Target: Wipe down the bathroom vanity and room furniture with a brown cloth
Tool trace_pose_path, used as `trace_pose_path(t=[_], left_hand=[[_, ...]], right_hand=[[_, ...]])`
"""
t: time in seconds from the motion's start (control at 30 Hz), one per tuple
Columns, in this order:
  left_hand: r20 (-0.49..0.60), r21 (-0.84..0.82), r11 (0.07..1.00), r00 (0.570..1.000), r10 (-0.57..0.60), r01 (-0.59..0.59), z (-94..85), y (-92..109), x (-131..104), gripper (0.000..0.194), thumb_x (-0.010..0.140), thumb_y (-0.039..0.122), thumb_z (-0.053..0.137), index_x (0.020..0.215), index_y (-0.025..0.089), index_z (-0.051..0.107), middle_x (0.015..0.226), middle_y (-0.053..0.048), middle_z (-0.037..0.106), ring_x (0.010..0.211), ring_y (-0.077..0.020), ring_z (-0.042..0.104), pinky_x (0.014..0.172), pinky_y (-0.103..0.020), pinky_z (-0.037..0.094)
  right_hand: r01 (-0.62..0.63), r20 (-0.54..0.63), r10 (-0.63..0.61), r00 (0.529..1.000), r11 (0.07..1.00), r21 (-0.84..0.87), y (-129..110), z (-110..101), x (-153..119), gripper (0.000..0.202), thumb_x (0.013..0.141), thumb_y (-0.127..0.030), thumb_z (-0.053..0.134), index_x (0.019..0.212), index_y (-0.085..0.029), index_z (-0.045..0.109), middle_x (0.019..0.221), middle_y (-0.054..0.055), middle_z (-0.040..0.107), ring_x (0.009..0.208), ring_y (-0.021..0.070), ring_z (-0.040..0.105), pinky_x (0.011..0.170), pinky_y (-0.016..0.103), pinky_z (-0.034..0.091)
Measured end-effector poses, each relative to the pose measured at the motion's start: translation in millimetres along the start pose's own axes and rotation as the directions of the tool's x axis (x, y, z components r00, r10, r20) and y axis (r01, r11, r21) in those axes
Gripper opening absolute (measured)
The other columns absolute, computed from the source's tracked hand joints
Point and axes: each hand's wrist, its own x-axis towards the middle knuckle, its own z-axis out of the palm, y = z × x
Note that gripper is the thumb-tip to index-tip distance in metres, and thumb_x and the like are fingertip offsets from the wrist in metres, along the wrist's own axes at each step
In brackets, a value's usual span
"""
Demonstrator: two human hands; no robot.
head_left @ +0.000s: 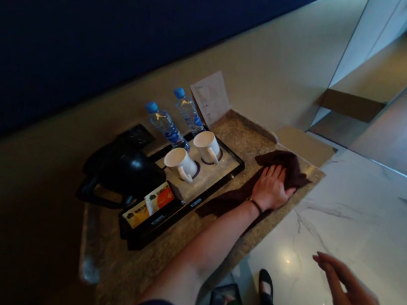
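My left hand [270, 187] lies flat with its fingers spread on a dark brown cloth [297, 171], pressing it onto the stone counter [244, 123] near the front edge. Part of the cloth trails back beneath my wrist. Beside it a black-edged tray [219, 175] carries two white mugs [178, 161], one close behind the other. Out over the floor, my right hand [360, 303] hangs in the air with fingers stretched and nothing in them.
Two water bottles [169, 128] with blue caps and a leaning printed card [210, 97] stand by the wall. A black kettle [128, 169] and a box of sachets [149, 208] sit left. Below are a marble floor [333, 207] and a black shoe [266, 281].
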Motion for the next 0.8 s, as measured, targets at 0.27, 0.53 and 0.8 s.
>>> trace_pose_path(t=[0.27, 0.53, 0.8], left_hand=[[-0.047, -0.055, 0.998, 0.998, 0.031, -0.034, 24.0, 58.4, 84.9, 0.057, 0.092, 0.042, 0.04, 0.133, 0.004, 0.045, 0.144, -0.017, 0.04, 0.134, -0.0284, 0.03, 0.112, -0.044, 0.023], [0.098, -0.015, 0.983, 0.978, 0.182, -0.182, -23.3, 36.7, -115.8, 0.063, 0.085, 0.034, 0.052, 0.144, 0.02, 0.034, 0.153, -0.005, 0.028, 0.141, -0.0261, 0.021, 0.116, -0.042, 0.023], [0.114, 0.189, 0.982, 0.993, -0.035, 0.013, -56.4, -14.3, -403.2, 0.096, 0.064, 0.0, 0.043, 0.148, 0.035, 0.013, 0.151, 0.003, 0.03, 0.138, -0.0237, 0.032, 0.108, -0.042, 0.04]], right_hand=[[-0.112, -0.054, 0.114, 0.992, 0.993, 0.037, 11.8, -24.1, -9.1, 0.035, 0.086, -0.055, 0.051, 0.104, -0.028, 0.064, 0.093, 0.0, 0.07, 0.086, 0.0202, 0.066, 0.048, 0.02, 0.052], [-0.509, 0.453, 0.301, 0.839, 0.728, 0.459, 20.2, 56.3, 8.5, 0.042, 0.072, -0.051, 0.066, 0.095, -0.016, 0.066, 0.086, 0.007, 0.067, 0.083, 0.0219, 0.062, 0.078, 0.034, 0.052], [-0.828, 0.647, 0.518, 0.56, 0.336, 0.448, -1.2, 193.8, -15.2, 0.023, 0.096, -0.033, 0.054, 0.089, -0.011, 0.058, 0.078, 0.001, 0.059, 0.066, 0.0125, 0.057, 0.061, 0.026, 0.05]])
